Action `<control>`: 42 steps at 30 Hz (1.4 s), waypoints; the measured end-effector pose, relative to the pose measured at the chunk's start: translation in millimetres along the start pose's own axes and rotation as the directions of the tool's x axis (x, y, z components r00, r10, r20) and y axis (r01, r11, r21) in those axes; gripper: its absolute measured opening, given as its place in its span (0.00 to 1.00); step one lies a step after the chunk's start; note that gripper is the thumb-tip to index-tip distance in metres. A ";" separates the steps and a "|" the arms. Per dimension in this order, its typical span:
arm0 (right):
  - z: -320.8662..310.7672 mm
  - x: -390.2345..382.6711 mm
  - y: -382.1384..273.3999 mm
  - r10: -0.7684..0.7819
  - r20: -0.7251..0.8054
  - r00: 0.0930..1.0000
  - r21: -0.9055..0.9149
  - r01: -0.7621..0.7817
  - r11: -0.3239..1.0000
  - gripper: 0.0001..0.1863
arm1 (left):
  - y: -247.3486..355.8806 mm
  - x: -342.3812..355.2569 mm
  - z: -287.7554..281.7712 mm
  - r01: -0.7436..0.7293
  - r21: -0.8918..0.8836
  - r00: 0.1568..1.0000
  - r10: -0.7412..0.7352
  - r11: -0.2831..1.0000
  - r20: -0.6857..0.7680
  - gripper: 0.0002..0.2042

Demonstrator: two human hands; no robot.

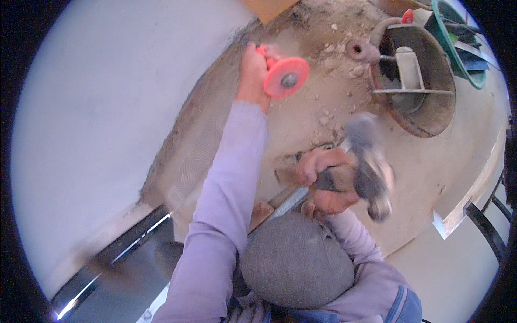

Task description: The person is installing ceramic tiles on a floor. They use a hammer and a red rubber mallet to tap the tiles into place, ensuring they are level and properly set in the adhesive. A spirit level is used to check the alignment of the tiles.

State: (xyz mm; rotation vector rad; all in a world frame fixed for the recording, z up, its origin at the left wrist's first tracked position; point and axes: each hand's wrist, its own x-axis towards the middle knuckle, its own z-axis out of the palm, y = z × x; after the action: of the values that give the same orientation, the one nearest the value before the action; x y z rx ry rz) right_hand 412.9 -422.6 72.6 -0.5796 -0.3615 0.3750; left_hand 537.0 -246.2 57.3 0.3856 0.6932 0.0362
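Note:
Held out ahead along the foot of the wall, my left hand is closed on a chisel with a round orange-red hand guard. The grey striking end shows in the middle of the guard; the hand and guard hide the blade. My right hand, lower and to the right, has its fingers wrapped round the dark handle of a hammer. The heavy grey hammer is smeared by motion and stands well apart from the chisel. My bent knee in grey cloth lies below, between my forearms.
A pale wall rises on the left. Dusty ground with loose rubble runs along it. At the upper right stands a worn bucket with a handled tool across it, beside a green tub of tools. An orange object is at the top.

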 end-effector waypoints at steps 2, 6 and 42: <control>-11.3 0.1 14.7 -0.011 0.039 0.999 0.029 0.010 1.000 0.35 | 0.7 0.9 0.2 -0.023 0.029 1.000 0.023 0.999 -0.003 0.21; 11.4 -0.1 0.6 0.486 -0.372 0.791 0.134 -0.472 0.871 0.33 | 11.1 20.4 -15.3 0.010 0.083 0.997 -0.003 0.996 -0.074 0.20; 0.3 16.9 -8.3 0.092 -0.312 0.946 -0.885 -0.324 0.333 0.24 | 9.2 28.9 -9.9 -0.004 -0.046 1.000 0.003 0.999 -0.026 0.14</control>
State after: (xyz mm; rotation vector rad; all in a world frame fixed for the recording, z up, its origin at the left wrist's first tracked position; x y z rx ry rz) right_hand 429.4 -421.5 81.5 -1.8450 -0.2659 0.3231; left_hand 553.9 -229.8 35.9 0.3427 0.7162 0.0604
